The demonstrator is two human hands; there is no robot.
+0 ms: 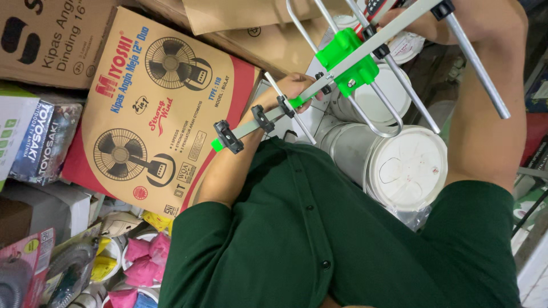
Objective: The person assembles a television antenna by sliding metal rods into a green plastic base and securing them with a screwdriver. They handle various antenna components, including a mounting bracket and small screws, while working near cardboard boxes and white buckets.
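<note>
Holding: an aerial antenna (342, 57) is carried across the body, clear of the stock around it.
Antenna build: grey metal boom, thin cross rods, looped wire element, green plastic bracket (348, 60), black clips along the boom.
Left hand (299, 88): fingers closed around the boom just below the green bracket; this grip appears to steady the lower end, where the black clips sit.
Right hand (416, 25): placed at the upper end of the boom, near the frame's top edge; fingers look wrapped on the boom, though the grip is partly hidden.
Orientation: boom runs diagonally, low end toward the fan carton (160, 108), high end toward the upper right; the two-point hold keeps the long piece level and controlled.
Below antenna: white lidded buckets (408, 168), close together.
Clothing: dark green shirt (297, 228).
Surroundings: stacked cartons, pink packets (142, 256) at lower left.
</note>
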